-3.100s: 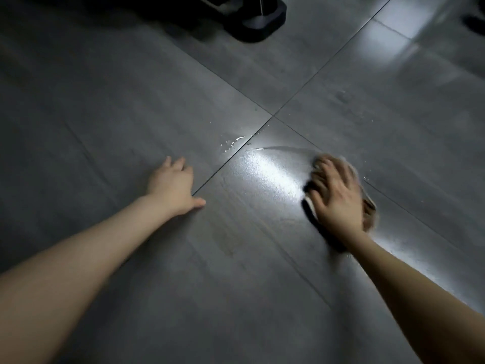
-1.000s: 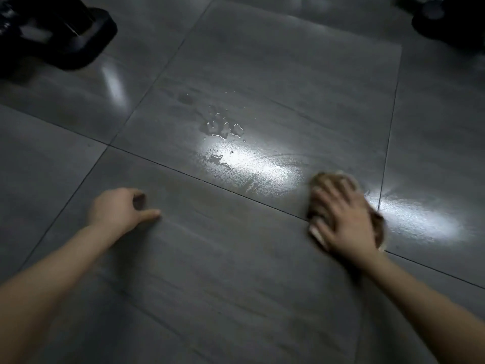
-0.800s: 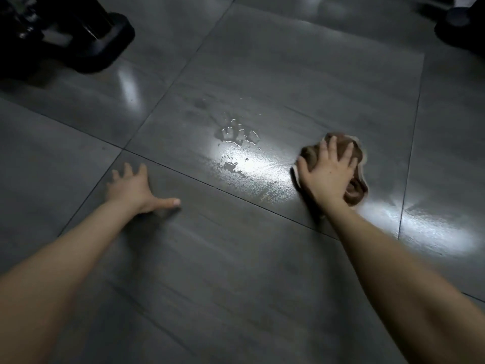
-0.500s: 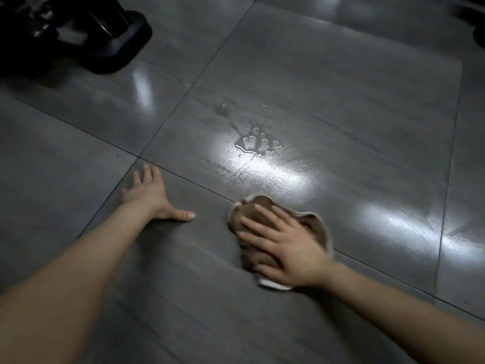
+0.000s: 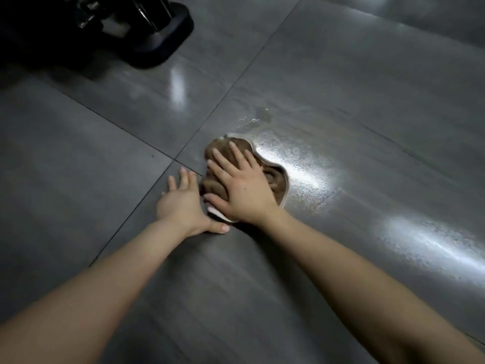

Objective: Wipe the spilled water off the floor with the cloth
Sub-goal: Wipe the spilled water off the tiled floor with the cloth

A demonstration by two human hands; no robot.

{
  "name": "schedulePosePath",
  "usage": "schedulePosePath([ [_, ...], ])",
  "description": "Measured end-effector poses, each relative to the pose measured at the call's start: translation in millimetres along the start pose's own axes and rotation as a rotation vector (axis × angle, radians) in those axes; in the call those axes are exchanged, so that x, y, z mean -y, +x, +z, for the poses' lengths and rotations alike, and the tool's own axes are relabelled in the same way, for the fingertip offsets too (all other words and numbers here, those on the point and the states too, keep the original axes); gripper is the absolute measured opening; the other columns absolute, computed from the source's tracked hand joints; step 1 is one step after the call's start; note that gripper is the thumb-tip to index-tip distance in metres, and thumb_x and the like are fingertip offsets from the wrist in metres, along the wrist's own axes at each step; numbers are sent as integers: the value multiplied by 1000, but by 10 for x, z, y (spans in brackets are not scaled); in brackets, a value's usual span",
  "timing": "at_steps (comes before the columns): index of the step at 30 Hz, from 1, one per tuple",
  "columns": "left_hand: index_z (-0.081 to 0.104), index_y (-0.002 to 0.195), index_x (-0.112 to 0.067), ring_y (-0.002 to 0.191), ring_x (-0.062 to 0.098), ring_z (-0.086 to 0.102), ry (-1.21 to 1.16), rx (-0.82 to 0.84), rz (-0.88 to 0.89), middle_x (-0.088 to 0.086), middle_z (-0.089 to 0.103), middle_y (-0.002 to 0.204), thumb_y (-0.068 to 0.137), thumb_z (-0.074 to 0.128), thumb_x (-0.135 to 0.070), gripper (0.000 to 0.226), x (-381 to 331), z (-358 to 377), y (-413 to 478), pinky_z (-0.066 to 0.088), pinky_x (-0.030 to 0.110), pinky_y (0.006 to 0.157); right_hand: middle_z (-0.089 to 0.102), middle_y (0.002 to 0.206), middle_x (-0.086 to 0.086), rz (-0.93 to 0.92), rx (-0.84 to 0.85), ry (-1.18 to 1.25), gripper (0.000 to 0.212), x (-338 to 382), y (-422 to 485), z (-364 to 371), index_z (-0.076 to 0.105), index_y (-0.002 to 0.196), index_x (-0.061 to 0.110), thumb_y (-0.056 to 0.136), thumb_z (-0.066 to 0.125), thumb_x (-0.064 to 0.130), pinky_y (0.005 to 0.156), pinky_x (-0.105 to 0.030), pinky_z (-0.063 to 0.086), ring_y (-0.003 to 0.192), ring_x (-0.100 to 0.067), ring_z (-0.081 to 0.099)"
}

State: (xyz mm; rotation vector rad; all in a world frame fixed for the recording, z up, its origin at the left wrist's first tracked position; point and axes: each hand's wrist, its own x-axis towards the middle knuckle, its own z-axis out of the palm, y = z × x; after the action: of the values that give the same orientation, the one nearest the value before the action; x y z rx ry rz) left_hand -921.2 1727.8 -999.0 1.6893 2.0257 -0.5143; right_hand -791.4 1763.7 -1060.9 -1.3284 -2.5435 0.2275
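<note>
A brown cloth with a pale edge lies crumpled on the dark grey tiled floor. My right hand presses flat on it, fingers spread and straight. Directly to its left, my left hand rests flat on the floor, thumb reaching under my right wrist. A small patch of water remains just beyond the cloth. A thin wet sheen streaks the tile to the right of the cloth.
A black machine base with dark equipment behind it stands at the top left. Grout lines cross just left of the cloth.
My right hand slid the cloth up and left over the puddle, which is now mostly covered or smeared. My left hand stayed planted; the two hands now lie side by side.
</note>
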Motion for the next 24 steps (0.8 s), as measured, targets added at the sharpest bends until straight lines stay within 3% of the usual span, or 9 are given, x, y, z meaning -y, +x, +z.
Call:
schedulePosePath([
  [2,-8,147,-12,146,28,-4,-4,-15,14,5,-12,158,48,72,-70,140,32,4,-24,18,43,117,46,146,-1,-132,17,8,64,-307,-159,-164,54,134,19,83,46,57,114,-47,22,141,-31,32],
  [4,-9,146,-12,146,27,-4,-5,-21,19,4,-13,158,48,72,-71,140,36,-1,-34,17,42,117,51,142,-5,-108,-36,-41,50,-1012,-279,-363,60,124,18,89,48,50,114,-44,24,137,-30,37],
  [6,-10,146,-12,146,27,-5,-7,-18,12,4,-14,158,48,72,-71,140,20,-1,-40,16,42,117,51,140,-9,169,-86,-134,50,-1766,-344,-571,59,121,19,91,40,55,116,-44,21,135,-30,38],
  [9,-11,146,-12,146,28,-7,-14,-16,-7,3,-17,157,48,72,-69,140,-1,3,-30,16,42,117,33,154,-9,767,-101,-194,73,-2263,-155,-649,39,142,19,86,33,65,118,-53,11,144,-37,19],
  [11,-12,146,-13,146,28,-8,-21,-12,-13,3,-18,157,48,73,-69,141,-5,5,-19,15,41,118,24,157,-10,908,-80,-146,80,-2110,268,-573,32,147,14,85,34,64,116,-58,6,144,-43,9],
  [13,-14,145,-13,146,29,-9,-31,0,-23,3,-20,156,49,73,-68,142,-12,14,-5,14,42,118,22,158,-10,804,-26,-133,81,-1789,781,-447,32,147,13,85,35,65,115,-58,6,144,-45,8],
  [20,-12,145,-10,146,30,-6,-1,3,-24,5,-16,157,49,72,-70,141,-23,-26,8,14,42,118,27,157,0,-77,167,-46,67,50,1455,153,40,143,30,86,45,64,116,-51,7,146,-36,9],
  [22,-13,146,-12,146,28,-7,-12,3,-16,3,-16,157,49,71,-71,140,-1,-18,-3,13,41,118,30,156,2,-215,188,-37,66,-92,1394,125,42,142,31,86,43,64,116,-49,10,146,-33,13],
  [24,-13,146,-14,146,27,-8,-36,1,-10,2,-18,157,49,71,-71,140,18,-10,-12,13,41,118,37,152,2,-115,119,-24,69,-595,1291,20,44,140,30,82,37,66,116,-48,15,144,-33,23],
])
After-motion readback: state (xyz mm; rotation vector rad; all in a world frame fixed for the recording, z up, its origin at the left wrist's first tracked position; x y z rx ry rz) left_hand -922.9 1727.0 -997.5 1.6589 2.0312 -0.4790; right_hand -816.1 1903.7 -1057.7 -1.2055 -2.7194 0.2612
